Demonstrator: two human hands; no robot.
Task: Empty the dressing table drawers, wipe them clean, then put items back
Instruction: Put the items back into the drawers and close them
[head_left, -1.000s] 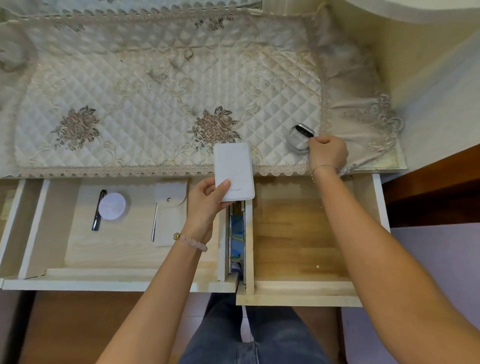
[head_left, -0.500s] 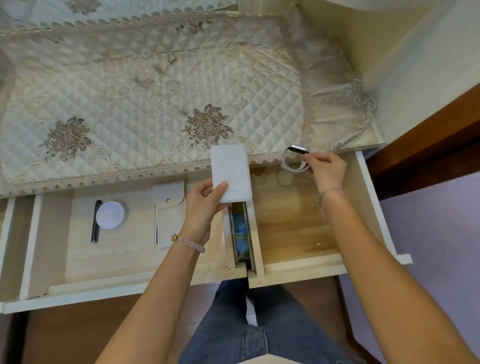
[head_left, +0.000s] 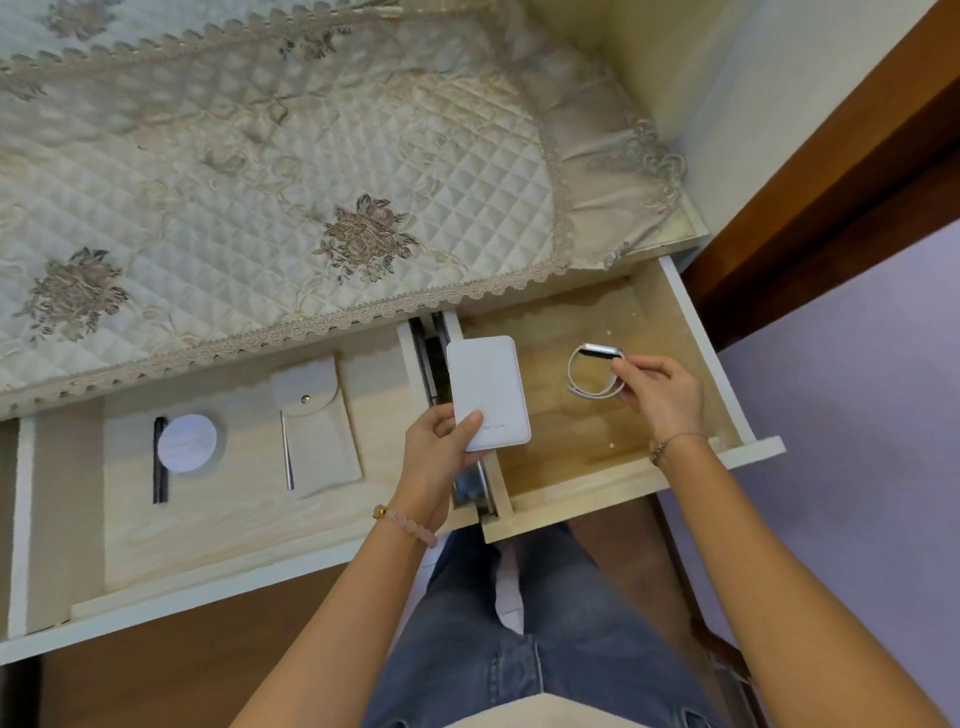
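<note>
Putting things back is the step I judge to be in hand. The pale left drawer (head_left: 234, 525) of the table already holds a black pen (head_left: 160, 462), a round white compact (head_left: 187, 444), a cream snap-fastened pouch (head_left: 319, 431) and a thin metal stick (head_left: 287, 452) lying against the pouch. The wood-floored right drawer (head_left: 709, 353) shows only what I am bringing to it. My right hand (head_left: 660, 395) pinches a white wrist band with a dark screen (head_left: 592, 371) by its strap between thumb and fingertips, low in the right drawer and toward its back. From this angle I cannot tell whether the band rests on the floor or hangs just above it. My left hand (head_left: 441, 447) grips a flat white rectangular power bank (head_left: 488, 392) by its near end, thumb on top and fingers curled beneath. It holds the power bank over the gap between the two drawers, with its far edge overlapping the right drawer's left wall. The quilted, flower-embroidered cloth (head_left: 260, 182) on the table top carries nothing in view. Next I would set the band down and loosen the pinch without dragging the strap. Then I would carry the power bank rightward, clear of the wall, and lay it flat beside the band rather than on it.
</note>
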